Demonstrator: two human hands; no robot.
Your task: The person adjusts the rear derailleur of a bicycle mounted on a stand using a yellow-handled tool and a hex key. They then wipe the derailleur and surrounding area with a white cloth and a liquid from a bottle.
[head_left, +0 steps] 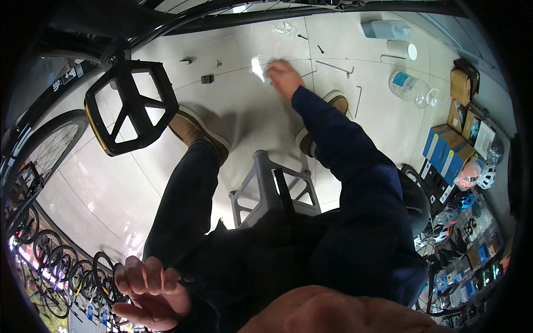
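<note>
My right hand (284, 77) reaches down to the tiled floor between my shoes, its fingers drawn together beside a bright white patch. Whatever its fingertips hold is too small or blurred to make out. Down at the lower left, my left hand (152, 294) is raised palm up, loosely curled, thumb apart, with nothing in it. Left of the right hand lie a small black block (207, 79), a small silver piece (217, 63) and a small dark part (187, 60). Beyond it are two bolts (302, 36). Several hex keys (358, 101) lie to its right.
A bicycle pedal (161, 105) juts in at upper left. Below me stands a grey stool (269, 194). A plastic bottle (408, 87), white cup (402, 50) and clear container (383, 30) are at upper right. Boxes (447, 152) line the right; parked bicycles (53, 250) stand left.
</note>
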